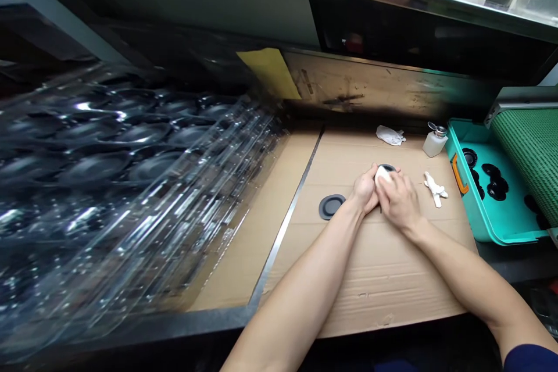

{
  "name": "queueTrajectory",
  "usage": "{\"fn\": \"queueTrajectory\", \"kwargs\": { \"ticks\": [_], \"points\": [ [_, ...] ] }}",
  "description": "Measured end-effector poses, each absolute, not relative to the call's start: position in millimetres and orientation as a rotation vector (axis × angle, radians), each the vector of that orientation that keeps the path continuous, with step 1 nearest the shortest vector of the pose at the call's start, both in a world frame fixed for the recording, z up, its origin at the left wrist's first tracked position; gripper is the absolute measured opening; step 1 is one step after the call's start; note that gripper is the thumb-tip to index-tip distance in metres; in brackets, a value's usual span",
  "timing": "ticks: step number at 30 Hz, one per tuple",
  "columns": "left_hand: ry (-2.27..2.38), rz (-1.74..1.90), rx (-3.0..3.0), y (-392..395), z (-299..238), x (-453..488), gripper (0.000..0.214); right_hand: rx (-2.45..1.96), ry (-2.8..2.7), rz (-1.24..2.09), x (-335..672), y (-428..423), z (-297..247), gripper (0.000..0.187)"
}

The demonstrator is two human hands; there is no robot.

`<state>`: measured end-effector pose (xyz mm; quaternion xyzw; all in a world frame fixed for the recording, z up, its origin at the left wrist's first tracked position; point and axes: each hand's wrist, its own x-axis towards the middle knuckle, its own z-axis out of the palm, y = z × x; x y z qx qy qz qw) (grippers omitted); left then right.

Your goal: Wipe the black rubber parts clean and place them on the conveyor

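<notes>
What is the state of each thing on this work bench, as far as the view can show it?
left hand: holding the disc
right hand: pressing cloth on the disc
white cloth: bunched between the hands
black round disc: held, mostly covered
second black disc: flat on cardboard
crumpled white rag: lying loose
white dispenser bottle: upright
teal bin: holding black discs
clear plastic trays: stacked

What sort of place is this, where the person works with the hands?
Probably a small factory workbench for hand-cleaning parts: a white cloth on a black disc, a teal bin of similar discs, a pump dispenser bottle, and stacked clear plastic trays.
</notes>
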<state>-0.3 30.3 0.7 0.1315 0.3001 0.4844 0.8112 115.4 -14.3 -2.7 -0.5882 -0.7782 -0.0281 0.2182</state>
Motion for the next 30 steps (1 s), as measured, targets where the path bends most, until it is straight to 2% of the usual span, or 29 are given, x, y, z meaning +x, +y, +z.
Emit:
{"fn": "queueTrajectory", "kwargs": {
  "ticks": [3, 9, 15, 18, 21, 26, 30],
  "points": [
    [0.644, 1.077, 0.296, 30.8, 0.5, -1.1, 0.042, -1.701, -1.933, -0.071, 131.8, 0.5, -1.5, 0.041],
    [0.603, 1.025, 0.356, 32.3, -1.4, -1.3, 0.048, -1.481, -1.623, -0.005, 156.2, 8.1, 5.3, 0.039],
    [0.594, 1.076, 0.326, 33.8, -4.5, 0.6, 0.043, -1.367, -1.643, 0.281, 156.7, 5.8, 11.4, 0.038],
    [0.569, 1.076, 0.337, 33.1, -4.2, 0.8, 0.039, -1.432, -1.788, 0.452, 156.0, 3.2, 11.6, 0.029],
    [0.551, 1.083, 0.338, 31.8, -4.9, 0.9, 0.035, -1.528, -1.872, 0.472, 154.5, -2.2, 15.0, 0.022],
    [0.582, 1.091, 0.418, 30.8, -11.1, 3.1, 0.029, -1.632, -1.772, 0.592, 152.3, -5.7, 20.0, 0.028],
    [0.58, 1.115, 0.512, 30.8, -15.2, 6.4, 0.027, -1.499, -1.617, 0.783, 147.1, -3.0, 13.6, 0.035]
  ]
}}
